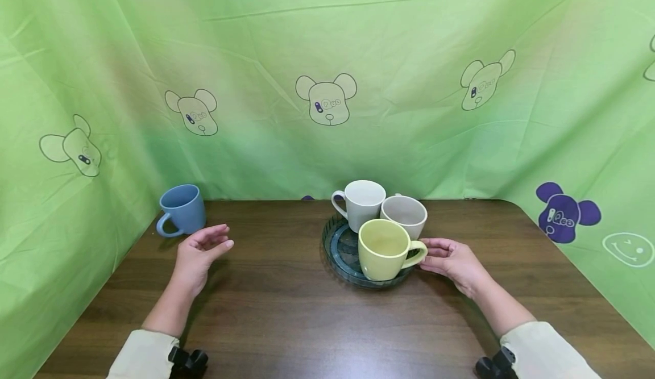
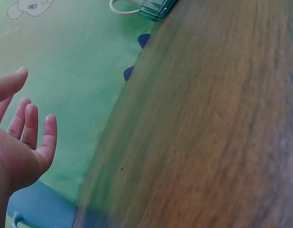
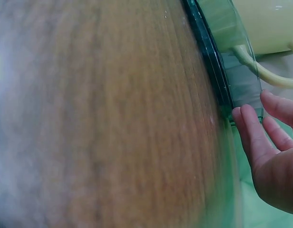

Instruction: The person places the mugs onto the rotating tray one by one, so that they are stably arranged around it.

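A yellow mug (image 1: 382,251), a white mug (image 1: 362,204) and a light grey mug (image 1: 405,215) stand upright on a round dark-green see-through tray (image 1: 340,262). My right hand (image 1: 455,265) is at the tray's right side, beside the yellow mug's handle. In the right wrist view its loosely bent fingers (image 3: 253,128) meet the tray's rim; a grip on it is not plain. My left hand (image 1: 198,257) hovers over the table with thumb and fingers apart, holding nothing. Just behind it stands a blue mug (image 1: 183,208), handle to the left, partly seen in the left wrist view.
Everything stands on a brown wooden table (image 1: 286,322). A green cloth (image 1: 266,157) printed with bear heads hangs behind the table and along both sides. The blue mug is near the table's far left corner, apart from the tray.
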